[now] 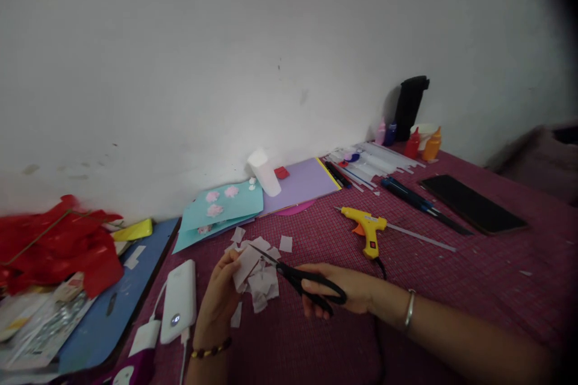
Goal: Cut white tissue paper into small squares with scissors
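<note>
My left hand (220,301) pinches a small pale paper piece (246,266) and holds it up over the red checked cloth (451,289). My right hand (336,292) grips black-handled scissors (300,280), fingers through the loops, blades open against the paper's edge. Several cut paper scraps (264,280) lie under and behind the hands. A beaded bracelet is on my left wrist, a metal bangle on my right.
A yellow glue gun (368,231) lies just beyond my right hand. A white power bank (179,301) sits left. Coloured card sheets (253,198), a white cup (264,171), glue sticks (379,162), paint bottles (422,144), a black tablet (472,203) and red paper (58,246) line the wall.
</note>
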The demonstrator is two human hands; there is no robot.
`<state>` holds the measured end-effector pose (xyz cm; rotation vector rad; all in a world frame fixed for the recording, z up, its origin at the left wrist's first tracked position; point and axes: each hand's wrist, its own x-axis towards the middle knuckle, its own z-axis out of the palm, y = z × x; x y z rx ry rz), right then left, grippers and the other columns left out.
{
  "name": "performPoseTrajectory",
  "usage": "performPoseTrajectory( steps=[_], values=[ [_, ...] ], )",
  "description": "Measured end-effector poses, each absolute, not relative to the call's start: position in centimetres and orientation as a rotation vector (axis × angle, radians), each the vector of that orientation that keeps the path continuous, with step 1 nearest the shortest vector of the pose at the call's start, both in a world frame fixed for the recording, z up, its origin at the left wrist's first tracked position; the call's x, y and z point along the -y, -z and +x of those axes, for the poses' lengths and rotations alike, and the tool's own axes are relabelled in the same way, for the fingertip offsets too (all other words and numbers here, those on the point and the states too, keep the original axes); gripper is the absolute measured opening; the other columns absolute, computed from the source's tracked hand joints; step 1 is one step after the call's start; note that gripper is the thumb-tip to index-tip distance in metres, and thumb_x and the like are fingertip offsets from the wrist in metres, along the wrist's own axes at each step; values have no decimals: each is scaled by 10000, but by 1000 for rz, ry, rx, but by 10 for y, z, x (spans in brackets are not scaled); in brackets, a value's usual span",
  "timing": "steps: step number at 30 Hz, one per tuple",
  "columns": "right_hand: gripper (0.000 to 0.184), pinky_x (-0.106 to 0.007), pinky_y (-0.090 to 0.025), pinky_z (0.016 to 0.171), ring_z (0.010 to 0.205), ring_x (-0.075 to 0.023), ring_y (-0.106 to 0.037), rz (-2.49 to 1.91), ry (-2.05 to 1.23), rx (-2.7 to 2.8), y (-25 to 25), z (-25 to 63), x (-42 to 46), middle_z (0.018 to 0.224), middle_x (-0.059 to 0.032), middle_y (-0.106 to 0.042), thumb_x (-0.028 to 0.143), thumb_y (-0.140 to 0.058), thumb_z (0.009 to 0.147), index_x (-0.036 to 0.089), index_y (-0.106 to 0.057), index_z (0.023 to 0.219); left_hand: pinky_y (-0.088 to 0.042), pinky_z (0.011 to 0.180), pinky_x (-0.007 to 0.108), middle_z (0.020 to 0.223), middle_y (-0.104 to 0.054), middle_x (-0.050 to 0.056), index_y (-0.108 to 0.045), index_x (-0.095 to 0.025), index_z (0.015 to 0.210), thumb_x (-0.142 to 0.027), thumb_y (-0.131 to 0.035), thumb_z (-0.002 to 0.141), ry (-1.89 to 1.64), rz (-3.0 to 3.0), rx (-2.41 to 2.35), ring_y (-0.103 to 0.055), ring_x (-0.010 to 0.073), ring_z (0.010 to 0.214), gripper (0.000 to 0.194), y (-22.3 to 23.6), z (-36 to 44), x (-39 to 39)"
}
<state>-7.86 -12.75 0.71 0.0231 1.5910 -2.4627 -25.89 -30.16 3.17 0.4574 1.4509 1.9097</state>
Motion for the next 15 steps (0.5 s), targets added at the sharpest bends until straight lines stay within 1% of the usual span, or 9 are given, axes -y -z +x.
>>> performPoseTrajectory(
  steps=[3, 9, 15],
  values=[
    [676, -180, -381, 446, 532, -81, -543, 41, 2480, -1605, -7, -78, 129, 687, -18, -616, 640, -643, 715, 116, -498, 1117, -378, 471, 206, 619, -538, -38, -481, -185, 615, -232, -701, 660, -1920, 459, -1451, -470, 89, 505, 230, -31, -255, 297],
    [654, -178, -363, 417, 503, -81, -522, 111, 2518, -1591, -7, -79, 132, 647, 6, -595, 648, -640, 710, 128, -521, 1088, -344, 441, 194, 596, -533, -47, -474, -185, 591, -250, -729, 636, -1934, 444, -1469, -425, 70, 454, 267, -30, -250, 292],
    [582, -171, -368, 392, 465, -69, -504, 133, 2551, -1558, -5, -81, 133, 624, 23, -582, 633, -638, 727, 146, -512, 1020, -349, 441, 196, 637, -562, -30, -474, -184, 566, -234, -743, 599, -1934, 447, -1460, -468, 86, 493, 276, -35, -246, 289]
  ],
)
